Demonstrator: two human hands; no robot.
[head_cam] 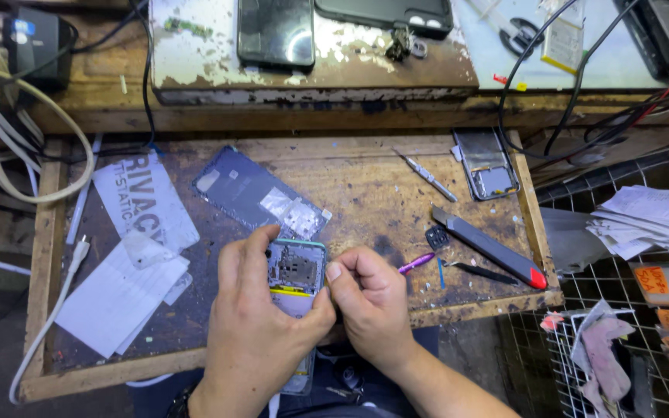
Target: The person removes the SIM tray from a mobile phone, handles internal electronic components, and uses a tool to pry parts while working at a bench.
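Your left hand [253,325] has its fingers clamped around the opened phone [296,271] at the worktop's [365,193] six o'clock edge. Your right hand [369,298] is curled shut, fingertips pinched against the phone's right side. A wire basket [582,340] at four o'clock holds a pink cloth [605,356].

Both hands are bare, with no gloves and no rings showing on the fingers [251,246]. The left hand [253,329] is broad, with short, trimmed nails, and a dark band, perhaps a watch strap, sits at its wrist by the bottom edge of the view. The right hand [373,298] leads into a bare forearm; no sleeve reaches into view on either side.
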